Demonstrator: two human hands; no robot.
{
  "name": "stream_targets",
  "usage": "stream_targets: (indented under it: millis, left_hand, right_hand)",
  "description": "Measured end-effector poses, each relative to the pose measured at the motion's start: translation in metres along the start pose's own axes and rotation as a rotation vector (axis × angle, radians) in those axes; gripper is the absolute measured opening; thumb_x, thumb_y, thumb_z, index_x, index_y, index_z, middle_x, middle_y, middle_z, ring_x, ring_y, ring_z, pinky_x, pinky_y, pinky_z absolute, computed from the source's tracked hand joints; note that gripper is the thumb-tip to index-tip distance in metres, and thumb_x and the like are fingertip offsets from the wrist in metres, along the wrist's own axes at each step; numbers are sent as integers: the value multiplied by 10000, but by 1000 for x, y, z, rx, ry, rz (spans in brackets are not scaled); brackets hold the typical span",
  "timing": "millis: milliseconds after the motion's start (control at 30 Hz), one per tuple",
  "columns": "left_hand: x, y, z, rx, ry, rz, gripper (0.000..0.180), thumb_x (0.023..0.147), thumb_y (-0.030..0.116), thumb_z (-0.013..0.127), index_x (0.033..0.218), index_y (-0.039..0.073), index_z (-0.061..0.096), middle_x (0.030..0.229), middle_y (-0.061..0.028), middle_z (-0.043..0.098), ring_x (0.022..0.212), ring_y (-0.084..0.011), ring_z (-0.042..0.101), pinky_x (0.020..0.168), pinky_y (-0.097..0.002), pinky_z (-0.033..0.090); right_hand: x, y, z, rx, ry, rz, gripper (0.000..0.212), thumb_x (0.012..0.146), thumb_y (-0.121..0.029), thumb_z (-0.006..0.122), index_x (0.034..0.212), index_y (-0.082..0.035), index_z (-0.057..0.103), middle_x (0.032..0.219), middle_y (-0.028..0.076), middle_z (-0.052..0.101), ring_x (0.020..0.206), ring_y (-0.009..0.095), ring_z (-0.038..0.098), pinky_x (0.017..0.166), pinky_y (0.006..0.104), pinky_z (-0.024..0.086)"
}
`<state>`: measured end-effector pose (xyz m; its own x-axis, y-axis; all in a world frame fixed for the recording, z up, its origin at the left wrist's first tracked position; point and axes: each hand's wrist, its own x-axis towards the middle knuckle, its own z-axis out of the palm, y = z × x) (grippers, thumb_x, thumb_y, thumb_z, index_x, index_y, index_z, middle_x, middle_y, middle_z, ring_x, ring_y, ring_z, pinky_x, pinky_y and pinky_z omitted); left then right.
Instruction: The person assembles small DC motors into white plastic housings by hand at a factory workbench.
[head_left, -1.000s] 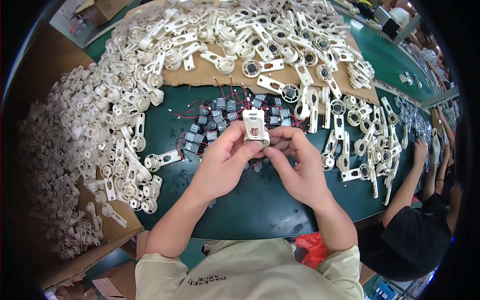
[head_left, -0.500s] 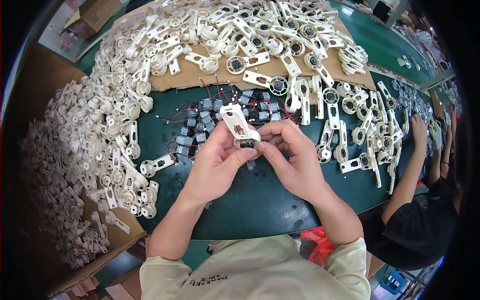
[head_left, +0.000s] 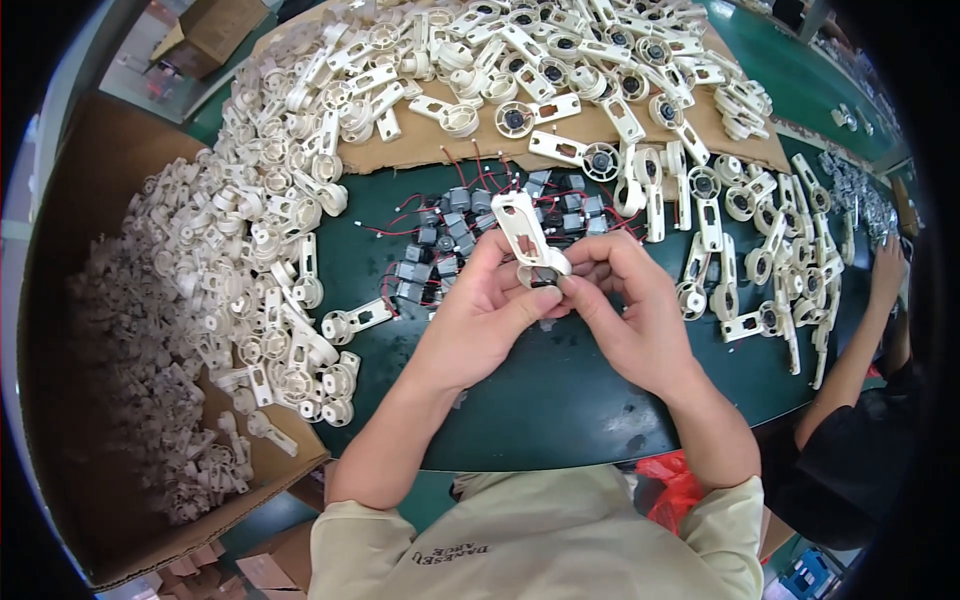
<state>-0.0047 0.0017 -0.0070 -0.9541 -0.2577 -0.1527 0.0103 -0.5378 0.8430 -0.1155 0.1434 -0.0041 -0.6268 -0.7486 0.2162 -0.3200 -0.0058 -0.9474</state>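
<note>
Above the table's middle, both hands hold one white plastic housing (head_left: 516,220), its slotted handle tilted up and away from me and its round end toward me. A dark part (head_left: 543,276) shows inside the round end; its kind is hard to make out. My left hand (head_left: 475,322) is closed on the left side, thumb pressed at the round end. From the other side my right hand (head_left: 635,312) pinches the same end with thumb and fingers. Just beyond my hands lies a heap of small grey motors (head_left: 455,222) with red and black wires.
White housings (head_left: 300,300) are piled along the left and across a cardboard sheet (head_left: 400,150) at the back. More housings (head_left: 707,215) lie on the green table (head_left: 540,420) at right. A large cardboard box (head_left: 65,350) stands left. A co-worker's arm (head_left: 860,340) reaches in at right.
The whole view has shifted, so the table and my hands appear farther right. My grip on the housing looks the same. The co-worker's hand has moved farther out along the table.
</note>
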Motion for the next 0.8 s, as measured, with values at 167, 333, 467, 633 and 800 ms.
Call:
stream_targets:
  millis: [167, 333, 467, 633, 800]
  left_hand:
    - [-1, 0, -7, 134, 12, 5, 452, 958, 32, 584, 1358, 71, 377, 1199, -120, 610, 1055, -207, 640, 895, -363, 560]
    - [-2, 2, -3, 32, 40, 3, 387, 949, 0, 581, 1286, 49, 396, 1152, -125, 630, 1014, -212, 655, 865, -344, 567]
    - [-2, -3, -3, 130, 43, 77, 441, 930, -29, 591, 1315, 27, 384, 1141, -133, 626, 972, -207, 664, 847, -335, 573]
    - [-1, -4, -1, 133, 55, 78, 425, 934, -3, 606, 1299, 22, 390, 1116, -140, 632, 942, -203, 669, 836, -333, 571]
    - [-2, -2, -2, -13, 53, 13, 398, 950, 68, 622, 1279, 28, 403, 1089, -136, 645, 926, -203, 673, 814, -327, 573]
  right_hand:
    - [2, -3, 0, 128, 0, 60, 137, 902, 0, 646, 1031, 8, 601, 878, 79, 586, 672, 111, 623, 567, 254, 483]
    - [1, -6, 1, 38, -13, -13, 141, 909, -20, 644, 1039, 6, 599, 871, 72, 574, 653, 108, 607, 575, 262, 484]
    - [2, -5, 2, 56, -5, -10, 121, 914, -21, 635, 1026, 1, 593, 868, 76, 581, 644, 111, 616, 567, 264, 489]
    - [2, -3, 1, 104, 6, 7, 122, 914, -29, 638, 1023, 3, 592, 863, 81, 586, 627, 116, 620, 564, 264, 492]
    - [1, -6, -1, -10, -11, -43, 147, 910, -47, 652, 1034, 3, 592, 857, 76, 587, 643, 110, 617, 566, 259, 492]
